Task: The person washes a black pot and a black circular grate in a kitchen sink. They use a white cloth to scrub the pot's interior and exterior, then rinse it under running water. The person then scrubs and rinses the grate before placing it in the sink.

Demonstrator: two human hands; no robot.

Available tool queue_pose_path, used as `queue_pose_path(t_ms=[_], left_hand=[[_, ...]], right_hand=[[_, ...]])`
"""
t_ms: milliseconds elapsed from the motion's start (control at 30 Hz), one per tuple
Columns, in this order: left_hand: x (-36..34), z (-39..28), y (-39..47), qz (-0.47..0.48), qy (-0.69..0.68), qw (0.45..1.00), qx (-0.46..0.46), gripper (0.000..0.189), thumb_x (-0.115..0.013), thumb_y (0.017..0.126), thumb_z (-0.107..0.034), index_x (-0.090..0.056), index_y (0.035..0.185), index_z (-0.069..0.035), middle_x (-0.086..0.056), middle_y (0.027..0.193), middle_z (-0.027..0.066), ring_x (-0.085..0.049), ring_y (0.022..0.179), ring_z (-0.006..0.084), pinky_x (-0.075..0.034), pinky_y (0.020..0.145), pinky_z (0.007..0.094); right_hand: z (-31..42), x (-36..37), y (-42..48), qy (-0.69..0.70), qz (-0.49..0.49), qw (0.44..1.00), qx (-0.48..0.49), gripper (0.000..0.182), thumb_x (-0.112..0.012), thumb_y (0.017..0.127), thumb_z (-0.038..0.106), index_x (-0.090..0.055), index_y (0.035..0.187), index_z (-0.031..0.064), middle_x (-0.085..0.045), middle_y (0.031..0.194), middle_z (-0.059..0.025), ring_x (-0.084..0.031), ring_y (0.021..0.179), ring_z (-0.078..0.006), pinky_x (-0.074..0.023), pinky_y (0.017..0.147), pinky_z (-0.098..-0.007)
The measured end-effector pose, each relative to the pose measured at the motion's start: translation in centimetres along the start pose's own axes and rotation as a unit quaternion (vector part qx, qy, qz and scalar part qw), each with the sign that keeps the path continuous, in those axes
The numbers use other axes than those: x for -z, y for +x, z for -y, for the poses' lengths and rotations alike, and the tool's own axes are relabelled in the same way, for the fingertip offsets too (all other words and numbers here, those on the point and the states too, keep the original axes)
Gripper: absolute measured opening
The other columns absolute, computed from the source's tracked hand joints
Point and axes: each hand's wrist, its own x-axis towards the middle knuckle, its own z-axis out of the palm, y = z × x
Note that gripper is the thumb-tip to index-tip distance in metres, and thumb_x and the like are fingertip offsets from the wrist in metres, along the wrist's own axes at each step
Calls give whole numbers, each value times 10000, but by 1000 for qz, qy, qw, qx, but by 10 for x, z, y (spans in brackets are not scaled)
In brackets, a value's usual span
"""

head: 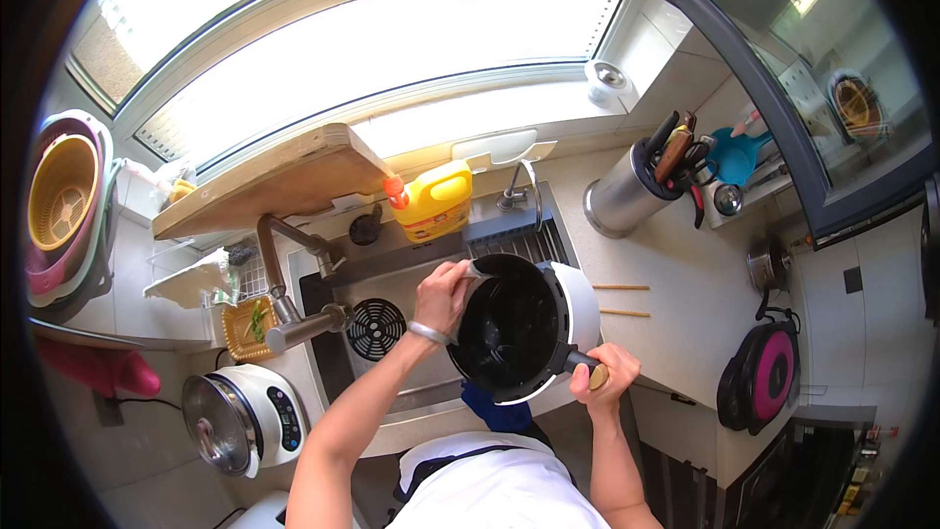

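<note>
My right hand (608, 376) grips the handle of an air fryer basket (510, 327), white outside with a black inside. The basket is tilted over the right part of the steel sink, its open top towards the left. At its upper left rim is my left hand (443, 296), with a small pale piece, perhaps a cloth or sponge, between the fingers and the rim. A round black slotted plate (375, 329) lies in the sink (433, 395) to the left. The brown-grey faucet (308, 329) reaches over the sink's left side.
Behind the sink stand a yellow detergent jug (440, 198) and a wooden board (272, 180). To the right are a knife holder (633, 191), chopsticks (624, 314) and an open window sash (764, 95). A white electric cooker (275, 415) is at left, near a yellow tray (239, 338).
</note>
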Motion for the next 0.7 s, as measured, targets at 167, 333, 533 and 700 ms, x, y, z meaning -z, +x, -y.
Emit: queue_pose_path(t_ms=[167,333,533,700], left_hand=[[-15,14,-51,22,32,985,169,183,-655,802,-121,-645,971,-51,-621,798,186,-610,737,371,-469,673,442],[-17,10,-81,22,-45,970,238,233,-662,815,-123,-651,1022,-17,-621,785,180,-601,688,332,-477,670,402],[-3,24,-79,0,-29,972,233,573,-751,764,-117,-489,1251,33,-480,1000,146,-528,854,281,-468,772,371],[2,4,-78,-2,69,992,108,554,-796,703,-109,-462,1130,3,-506,1056,142,-561,908,296,-478,837,369]], right_hand=[[-3,-2,3,-37,3,999,6,299,-610,652,283,-473,567,31,-433,493,-105,-457,429,-288,-356,435,-339],[-12,0,-3,-53,26,998,-8,284,-653,654,278,-482,556,74,-485,504,-87,-500,447,-284,-392,452,-346],[-4,-9,-4,-40,49,998,1,288,-657,651,283,-477,541,87,-479,493,-71,-497,436,-276,-390,447,-338],[-2,-10,-2,-21,54,998,6,312,-676,638,300,-481,528,83,-491,498,-71,-505,442,-271,-401,458,-332]])
